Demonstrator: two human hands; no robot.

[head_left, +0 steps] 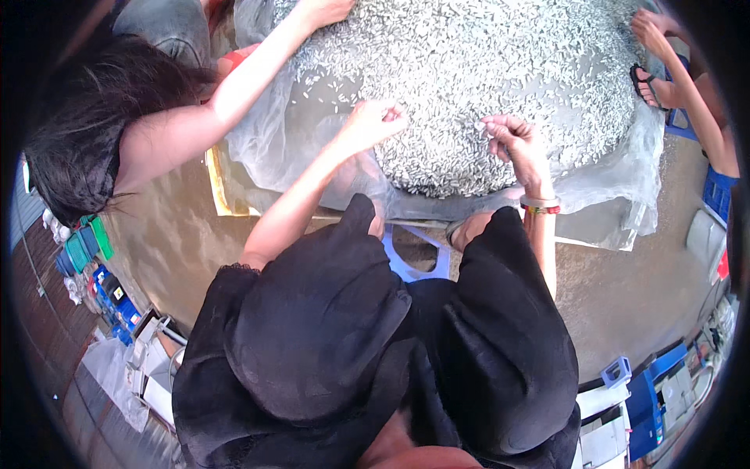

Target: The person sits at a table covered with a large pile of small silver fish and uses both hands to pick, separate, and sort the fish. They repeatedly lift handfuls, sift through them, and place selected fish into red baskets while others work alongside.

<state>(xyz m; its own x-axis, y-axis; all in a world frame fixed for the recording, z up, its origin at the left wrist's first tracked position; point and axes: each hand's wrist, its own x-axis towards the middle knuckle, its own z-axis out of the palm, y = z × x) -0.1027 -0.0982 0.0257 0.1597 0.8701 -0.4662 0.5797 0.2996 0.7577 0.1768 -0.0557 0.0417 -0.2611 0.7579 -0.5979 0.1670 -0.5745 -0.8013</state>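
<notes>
I have the left hand (376,125) over the left fringe of the pile (449,148) of small silvery pieces, and the right hand (516,141) over the pile itself. The pile lies between the two and beyond them, and it also swells toward the knees in a rounded edge below the fingertips. I judge the right hand to be nearer the thick part; the left one has thinner scatter and bare plastic sheet (262,148) beside it. The single pieces are slender and point every which way, so I find no common long axis to line up with. The pile as a whole runs out of view ahead of both hands, so its own long axis I cannot tell.

The left hand is loosely curled, thumb and fingertips close together and turned toward the right hand; whether it has hold of a piece I cannot tell. The right hand has thumb and forefinger nearly meeting, the other fingers bent in. Something small and pale seems to show at those tips, but against so many like pieces I cannot be sure it is held.

Ahead and left of the left hand, a co-worker's hand (324,11) rests at the pile's edge; another co-worker's hand (652,33) is ahead and right of the right hand.
</notes>
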